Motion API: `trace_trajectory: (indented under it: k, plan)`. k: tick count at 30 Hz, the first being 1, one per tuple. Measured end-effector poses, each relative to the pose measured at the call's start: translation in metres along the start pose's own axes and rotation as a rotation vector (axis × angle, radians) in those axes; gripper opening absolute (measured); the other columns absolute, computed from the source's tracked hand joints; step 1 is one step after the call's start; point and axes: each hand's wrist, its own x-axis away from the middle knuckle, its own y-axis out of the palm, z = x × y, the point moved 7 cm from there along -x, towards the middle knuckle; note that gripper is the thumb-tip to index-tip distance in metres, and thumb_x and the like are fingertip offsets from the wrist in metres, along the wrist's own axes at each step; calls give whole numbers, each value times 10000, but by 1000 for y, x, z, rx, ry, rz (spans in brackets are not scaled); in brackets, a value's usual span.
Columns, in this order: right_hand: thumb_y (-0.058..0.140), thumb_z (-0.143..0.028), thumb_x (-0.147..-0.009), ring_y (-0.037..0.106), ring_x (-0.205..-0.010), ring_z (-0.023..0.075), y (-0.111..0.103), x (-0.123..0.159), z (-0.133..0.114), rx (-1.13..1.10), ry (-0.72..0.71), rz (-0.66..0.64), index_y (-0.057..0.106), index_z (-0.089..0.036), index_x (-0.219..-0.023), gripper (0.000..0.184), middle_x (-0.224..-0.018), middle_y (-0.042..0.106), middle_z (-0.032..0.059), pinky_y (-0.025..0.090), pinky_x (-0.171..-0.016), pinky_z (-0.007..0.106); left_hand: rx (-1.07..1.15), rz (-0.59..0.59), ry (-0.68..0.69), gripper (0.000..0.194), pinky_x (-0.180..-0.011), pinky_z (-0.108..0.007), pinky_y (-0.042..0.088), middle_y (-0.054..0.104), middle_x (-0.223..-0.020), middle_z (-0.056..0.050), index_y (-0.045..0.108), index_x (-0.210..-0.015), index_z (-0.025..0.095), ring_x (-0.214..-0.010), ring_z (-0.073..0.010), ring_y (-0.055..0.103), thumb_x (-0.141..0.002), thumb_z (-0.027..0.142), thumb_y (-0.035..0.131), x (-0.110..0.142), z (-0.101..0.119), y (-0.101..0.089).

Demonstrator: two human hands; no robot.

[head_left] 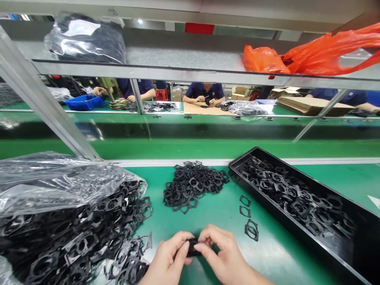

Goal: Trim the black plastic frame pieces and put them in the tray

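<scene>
Between the fingertips of both hands is a small black plastic part (193, 247), partly covered by the fingers. My left hand (170, 257) pinches its left side and my right hand (221, 253) pinches its right side, just above the green tabletop. Left of my hands, black plastic frames with round holes (80, 241) spill from a clear plastic bag (59, 182). Ahead lies a heap of black ring-shaped frames (194, 183). Several loose frames (251, 230) lie flat on the table to the right of my right hand.
A long black tray (285, 219) with many black parts stands at the right. A metal post (50, 95) and a shelf rail (184, 72) cross in front. On the shelf are a black-filled bag (86, 39) and an orange bag (314, 51). Co-workers (204, 93) sit beyond a green conveyor (178, 148).
</scene>
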Motion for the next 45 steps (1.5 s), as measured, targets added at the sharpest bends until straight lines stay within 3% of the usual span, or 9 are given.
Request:
trace_trajectory:
  k: [6,15,21,33,41,45]
  plan:
    - [567,-249,-858,557,-606,131,-1,-1,-3,-46,39,-12,624,-178,-765,130,-670,614,10,442,-587,222,109,-59,-58,358,-805,-315,551,670,-937,-65,584,-1136,192,-904,-203,637,-898,427,456,2,0,2]
    - [572,-275,-867,614,-677,152,-3,-1,-3,-108,51,-9,668,-172,-839,143,-756,671,47,500,-639,259,272,-36,-196,353,-843,-323,537,678,-1036,-78,579,-1108,163,-971,-211,638,-853,405,549,5,2,0]
    - [583,-277,-864,631,-682,158,-1,1,-1,-142,85,-16,680,-169,-835,149,-758,678,53,521,-659,270,276,-72,-192,308,-860,-320,533,681,-1064,-74,553,-1141,172,-990,-205,637,-873,324,535,8,4,3]
    - [562,-196,-872,613,-697,151,-5,0,-12,-79,-84,7,669,-180,-863,109,-775,665,49,491,-656,261,-2,-91,-58,324,-873,-302,525,671,-1109,-60,536,-1223,200,-958,-186,650,-926,264,425,10,10,1]
    - [554,-192,-860,538,-596,129,-6,1,-12,-20,-52,38,630,-175,-791,104,-667,583,16,436,-571,238,-187,-105,45,314,-806,-260,529,681,-1025,-51,515,-1206,200,-870,-159,660,-902,192,438,12,19,3]
    - [548,-186,-858,525,-586,125,-3,3,-14,-1,-55,27,614,-175,-777,105,-651,560,6,421,-557,227,-299,-41,116,232,-699,-215,532,692,-905,-33,574,-1097,197,-746,-138,655,-879,221,499,11,28,-1]
